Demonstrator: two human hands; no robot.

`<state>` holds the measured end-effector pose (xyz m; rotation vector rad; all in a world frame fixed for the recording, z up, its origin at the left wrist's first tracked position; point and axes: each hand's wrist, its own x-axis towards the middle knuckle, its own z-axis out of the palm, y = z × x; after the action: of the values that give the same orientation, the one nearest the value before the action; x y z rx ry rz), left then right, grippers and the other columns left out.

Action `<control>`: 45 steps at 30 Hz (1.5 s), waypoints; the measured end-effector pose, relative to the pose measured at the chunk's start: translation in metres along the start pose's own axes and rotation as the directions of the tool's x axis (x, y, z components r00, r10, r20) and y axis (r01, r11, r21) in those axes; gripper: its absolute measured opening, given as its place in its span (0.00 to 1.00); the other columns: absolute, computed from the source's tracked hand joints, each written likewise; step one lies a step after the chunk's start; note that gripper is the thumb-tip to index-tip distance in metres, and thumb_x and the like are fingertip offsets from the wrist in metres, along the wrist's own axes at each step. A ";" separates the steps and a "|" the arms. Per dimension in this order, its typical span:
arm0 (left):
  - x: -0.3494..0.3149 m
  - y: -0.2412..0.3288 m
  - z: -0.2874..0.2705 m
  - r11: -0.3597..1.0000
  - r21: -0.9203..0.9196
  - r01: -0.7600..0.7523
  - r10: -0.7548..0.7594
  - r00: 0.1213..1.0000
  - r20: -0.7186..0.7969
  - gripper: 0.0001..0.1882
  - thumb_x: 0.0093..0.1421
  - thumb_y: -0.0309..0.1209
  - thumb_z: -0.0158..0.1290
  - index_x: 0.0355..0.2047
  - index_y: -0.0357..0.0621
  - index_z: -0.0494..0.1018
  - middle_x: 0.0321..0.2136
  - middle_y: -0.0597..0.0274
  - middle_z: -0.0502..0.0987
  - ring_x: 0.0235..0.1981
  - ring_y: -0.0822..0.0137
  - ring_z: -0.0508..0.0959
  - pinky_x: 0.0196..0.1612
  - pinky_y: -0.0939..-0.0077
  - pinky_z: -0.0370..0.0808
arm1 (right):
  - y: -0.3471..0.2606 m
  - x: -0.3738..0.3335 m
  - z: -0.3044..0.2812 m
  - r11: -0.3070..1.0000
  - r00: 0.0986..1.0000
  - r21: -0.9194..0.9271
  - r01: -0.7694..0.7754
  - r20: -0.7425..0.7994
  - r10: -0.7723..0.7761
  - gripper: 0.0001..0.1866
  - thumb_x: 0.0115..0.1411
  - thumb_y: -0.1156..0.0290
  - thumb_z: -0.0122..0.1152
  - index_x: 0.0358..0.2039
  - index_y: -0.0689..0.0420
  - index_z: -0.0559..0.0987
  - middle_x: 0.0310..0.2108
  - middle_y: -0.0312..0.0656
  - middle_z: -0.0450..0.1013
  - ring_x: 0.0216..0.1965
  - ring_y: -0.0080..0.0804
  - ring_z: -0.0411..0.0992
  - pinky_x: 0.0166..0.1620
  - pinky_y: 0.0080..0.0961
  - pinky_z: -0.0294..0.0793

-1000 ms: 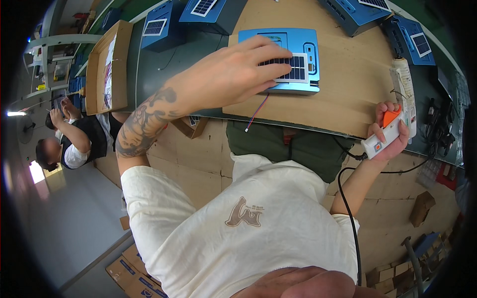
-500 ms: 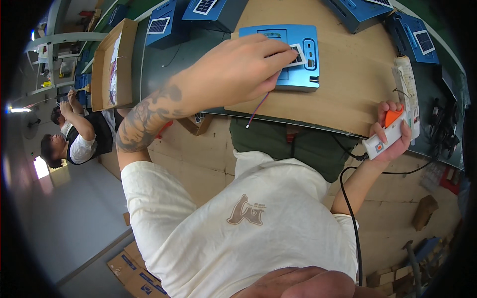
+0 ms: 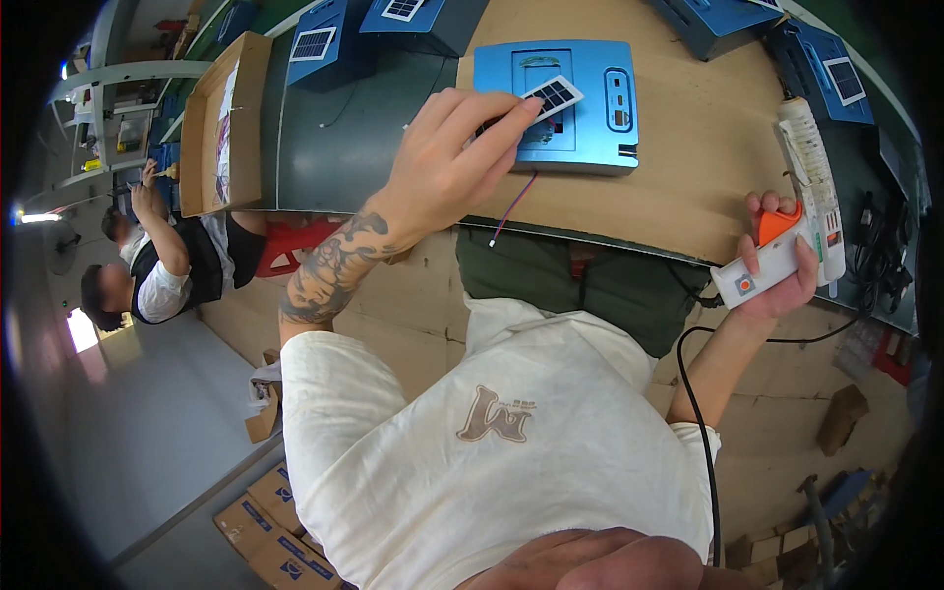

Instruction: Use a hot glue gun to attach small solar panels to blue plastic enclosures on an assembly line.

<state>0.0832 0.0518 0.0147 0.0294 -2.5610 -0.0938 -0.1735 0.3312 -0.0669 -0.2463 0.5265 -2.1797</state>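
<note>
A blue box (image 3: 595,143) with a recessed panel in its face lies on the bench before me; ports run along its right side. My left hand (image 3: 462,147) pinches a small white-framed solar panel (image 3: 557,95) between thumb and fingers, tilted over the recess. Some green wiring shows inside the recess. A thin red-and-purple lead (image 3: 513,208) with a white plug hangs at the box's near edge. At the right, my right hand (image 3: 777,265) is wrapped round the handle of a white corded glue gun (image 3: 818,177), its orange trigger under the fingers and its stained barrel pointing away.
More blue boxes with solar panels stand at the far left (image 3: 423,25) and far right (image 3: 821,74). A cardboard sheet (image 3: 688,187) covers part of the bench. A cardboard tray (image 3: 251,128) sits left; black cables (image 3: 870,256) lie right. A co-worker (image 3: 177,261) works at far left.
My left hand has drawn back left and nearer, and the solar panel in it has shifted left and turned, uncovering more of the recess. The glue gun has moved slightly.
</note>
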 end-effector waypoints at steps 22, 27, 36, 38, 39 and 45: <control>-0.023 -0.025 -0.014 0.908 -0.303 -0.289 0.285 0.957 -0.057 0.12 0.48 0.19 0.59 0.35 0.27 0.77 0.42 0.44 0.79 0.47 0.49 0.79 0.47 0.64 0.81 | 0.003 0.073 0.162 0.453 0.841 -0.791 -0.412 -0.138 0.523 0.26 0.55 0.63 0.56 0.47 0.72 0.72 0.31 0.51 0.76 0.36 0.49 0.79 0.24 0.25 0.80; -0.039 -0.027 0.003 0.836 -0.423 -0.350 0.311 0.937 -0.161 0.09 0.51 0.19 0.58 0.34 0.30 0.78 0.41 0.47 0.80 0.47 0.53 0.79 0.48 0.68 0.81 | 0.001 0.081 0.162 0.435 0.803 -0.747 -0.503 -0.217 0.555 0.26 0.54 0.61 0.57 0.44 0.71 0.73 0.30 0.51 0.76 0.34 0.49 0.79 0.20 0.24 0.77; -0.043 -0.028 0.010 0.770 -0.536 -0.346 0.283 0.938 -0.200 0.06 0.55 0.20 0.56 0.34 0.32 0.79 0.43 0.49 0.80 0.49 0.57 0.79 0.51 0.69 0.79 | 0.001 0.067 0.166 0.481 0.809 -0.686 -0.545 -0.282 0.515 0.24 0.50 0.62 0.58 0.40 0.70 0.73 0.25 0.50 0.74 0.25 0.46 0.76 0.27 0.35 0.76; -0.043 -0.029 0.009 0.768 -0.544 -0.339 0.273 0.941 -0.200 0.06 0.55 0.20 0.56 0.34 0.32 0.79 0.43 0.50 0.80 0.49 0.57 0.79 0.51 0.69 0.79 | 0.002 0.070 0.173 0.400 0.799 -0.748 -0.529 -0.282 0.531 0.23 0.48 0.62 0.59 0.38 0.71 0.74 0.23 0.50 0.74 0.23 0.45 0.75 0.26 0.36 0.75; -0.043 -0.029 0.009 0.766 -0.547 -0.338 0.272 0.941 -0.201 0.06 0.55 0.20 0.55 0.34 0.33 0.79 0.43 0.50 0.80 0.50 0.57 0.79 0.51 0.69 0.79 | 0.002 0.070 0.176 0.415 0.800 -0.733 -0.539 -0.291 0.524 0.22 0.48 0.62 0.59 0.36 0.71 0.74 0.22 0.50 0.73 0.22 0.44 0.74 0.25 0.35 0.74; -0.042 -0.028 0.010 0.753 -0.564 -0.338 0.256 0.941 -0.221 0.06 0.55 0.20 0.56 0.33 0.33 0.79 0.42 0.50 0.81 0.50 0.57 0.79 0.51 0.70 0.78 | 0.003 0.064 0.179 0.392 0.818 -0.761 -0.517 -0.304 0.489 0.22 0.46 0.63 0.59 0.35 0.72 0.75 0.20 0.50 0.72 0.19 0.42 0.71 0.22 0.33 0.70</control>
<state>0.1127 0.0259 -0.0187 -0.5970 -2.2585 -0.7469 -0.1474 0.2283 0.0911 -0.4761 1.4431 -1.1803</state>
